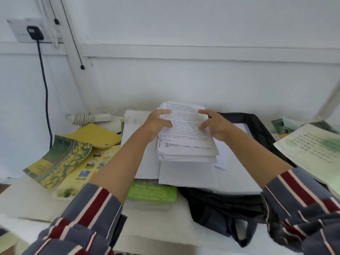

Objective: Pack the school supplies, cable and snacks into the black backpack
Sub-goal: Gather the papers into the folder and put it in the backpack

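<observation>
A thick stack of printed white papers [185,137] is held between both hands above more loose white sheets. My left hand [156,124] grips its left edge, thumb on the top page. My right hand [215,126] grips the right edge the same way. The black backpack [226,201] lies flat on the white table under and to the right of the papers, its strap hanging toward me. A green book [152,194] sticks out from beneath the loose sheets. A coiled white cable with a power strip [88,117] lies at the back left.
Yellow and green booklets [73,159] fan out on the left. A pale green printed booklet [312,150] and small green items [279,126] lie at the right. A dark cord [45,85] hangs from a wall socket [35,33]. The white wall stands close behind.
</observation>
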